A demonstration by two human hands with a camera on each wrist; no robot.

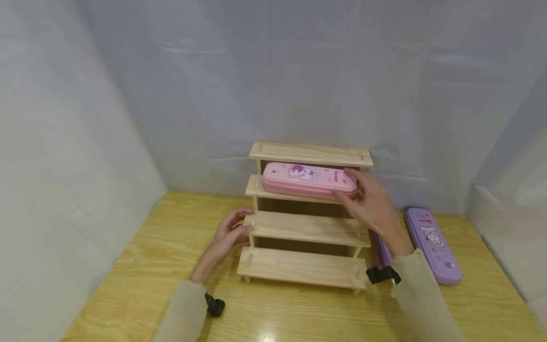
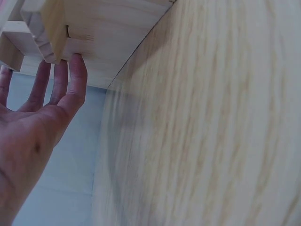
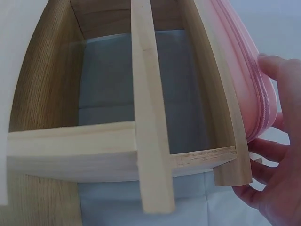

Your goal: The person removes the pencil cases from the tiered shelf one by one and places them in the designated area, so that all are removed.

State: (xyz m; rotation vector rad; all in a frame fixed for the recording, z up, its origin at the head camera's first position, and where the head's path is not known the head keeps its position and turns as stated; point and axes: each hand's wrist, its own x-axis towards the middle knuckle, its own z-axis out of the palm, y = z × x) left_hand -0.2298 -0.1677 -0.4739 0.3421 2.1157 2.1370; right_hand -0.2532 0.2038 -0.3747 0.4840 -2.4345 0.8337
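A four-tier wooden step rack stands on the table. On its second tier from the top lies a pink pencil case with a bunny print and a zipper round its side. My right hand holds the case's right end, thumb at the front and fingers behind; the right wrist view shows the thumb on the pink side. At the rack's left side, my left hand grips the end of the third tier. Fingertips touch the side panel in the left wrist view.
Right of the rack, a purple pencil case lies on the wood-grain table. Another purple case is partly hidden behind my right forearm. Pale cloth walls stand behind and on both sides.
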